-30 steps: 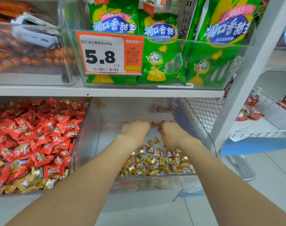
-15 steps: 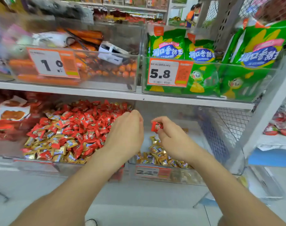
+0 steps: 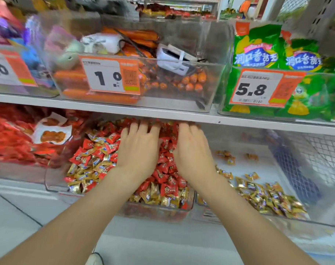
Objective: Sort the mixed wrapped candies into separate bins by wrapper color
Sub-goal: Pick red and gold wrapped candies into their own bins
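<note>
A clear bin (image 3: 54, 185) on the lower shelf holds a heap of red candies (image 3: 167, 169) mixed with gold candies (image 3: 90, 169) along its front and left. My left hand (image 3: 138, 150) lies over the red heap with fingers stretched toward the back. My right hand (image 3: 191, 152) lies beside it on the same heap, fingers forward, fingertips under the shelf edge. No candy shows in either hand. To the right, a second clear bin (image 3: 300, 217) holds gold candies (image 3: 264, 196) at its front and a few further back.
A white shelf board (image 3: 182, 113) runs just above my fingertips. Above it stand bins of orange sausages (image 3: 124, 79) and green snack bags (image 3: 277, 73) with orange price tags. A bin of red packets (image 3: 19, 140) sits at the left. A wire mesh basket (image 3: 319, 150) is at the right.
Both hands moved from the gold-candy bin to the red-candy bin. Half a second ago my right hand pinched a red candy; now both hands lie flat on the red heap.
</note>
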Demonstrator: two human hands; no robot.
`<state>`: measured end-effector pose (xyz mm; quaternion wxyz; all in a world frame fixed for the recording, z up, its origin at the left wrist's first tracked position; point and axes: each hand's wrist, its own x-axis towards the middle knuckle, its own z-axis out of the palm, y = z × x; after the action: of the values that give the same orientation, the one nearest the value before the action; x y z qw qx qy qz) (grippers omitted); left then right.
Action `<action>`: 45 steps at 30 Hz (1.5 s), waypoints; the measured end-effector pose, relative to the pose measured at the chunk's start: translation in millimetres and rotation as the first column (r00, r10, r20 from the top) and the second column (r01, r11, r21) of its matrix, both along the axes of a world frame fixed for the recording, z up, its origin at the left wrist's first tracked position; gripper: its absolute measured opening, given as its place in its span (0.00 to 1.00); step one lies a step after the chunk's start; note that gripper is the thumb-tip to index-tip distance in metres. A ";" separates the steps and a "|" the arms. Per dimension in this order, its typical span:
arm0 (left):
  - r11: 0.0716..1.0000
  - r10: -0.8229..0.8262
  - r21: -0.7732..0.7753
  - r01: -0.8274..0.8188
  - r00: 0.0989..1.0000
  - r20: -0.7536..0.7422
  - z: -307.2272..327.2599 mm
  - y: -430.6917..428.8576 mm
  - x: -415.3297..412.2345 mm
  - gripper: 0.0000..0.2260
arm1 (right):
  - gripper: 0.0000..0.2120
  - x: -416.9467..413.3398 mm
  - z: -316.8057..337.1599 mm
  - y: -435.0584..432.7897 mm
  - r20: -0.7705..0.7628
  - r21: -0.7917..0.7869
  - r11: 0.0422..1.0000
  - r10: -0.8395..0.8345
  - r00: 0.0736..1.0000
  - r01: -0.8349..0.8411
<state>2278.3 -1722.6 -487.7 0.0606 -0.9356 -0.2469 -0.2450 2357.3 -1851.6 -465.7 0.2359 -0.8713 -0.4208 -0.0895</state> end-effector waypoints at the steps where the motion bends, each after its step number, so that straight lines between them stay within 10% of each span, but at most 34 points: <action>1: 0.999 -0.003 -0.032 0.001 0.998 -0.064 -4.2 4.6 -1.0 0.22 | 0.23 0.4 -2.1 7.1 0.005 -0.076 0.997 -0.012 1.000 0.012; 6: 0.928 -0.164 -0.368 0.063 0.954 -0.250 -14.8 37.6 1.8 0.26 | 0.32 3.0 -15.5 27.1 0.087 -0.381 0.924 0.059 0.995 -0.021; 12: 0.914 -0.343 -0.240 0.327 0.939 -0.030 1.1 34.4 -42.0 0.19 | 0.25 -4.0 -4.6 17.1 0.001 -0.065 0.998 0.027 1.000 -0.027; 19: 0.928 0.072 -0.367 -0.061 0.997 0.017 19.9 61.3 -106.0 0.07 | 0.13 -55.8 10.9 19.8 0.032 0.119 0.964 0.234 0.972 -0.236; 27: 0.740 -0.118 -0.659 -0.137 0.938 -0.327 19.0 88.2 -139.2 0.18 | 0.10 -79.9 -13.9 34.5 -0.064 -0.153 0.856 0.490 0.869 -0.494; 33: 0.818 -0.080 -0.568 -0.092 0.959 -0.271 6.8 83.5 -129.0 0.24 | 0.20 -96.7 -19.7 66.1 0.056 -0.381 0.865 0.375 0.926 -0.327; 39: 0.816 -0.085 -0.576 -0.047 0.976 -0.200 7.9 86.8 -127.5 0.31 | 0.05 -88.8 -25.0 76.4 0.071 -0.249 0.938 0.265 0.962 -0.240; 45: 0.865 -0.199 -0.498 0.067 0.956 -0.216 0.4 92.4 -126.9 0.19 | 0.11 -74.8 -8.1 51.0 -0.082 0.090 0.969 0.236 0.968 -0.229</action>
<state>2151.4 -1630.2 -487.3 -0.1613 -0.9595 -0.2246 -0.0540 2282.5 -1800.6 -473.9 0.2986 -0.8090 -0.5048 -0.0379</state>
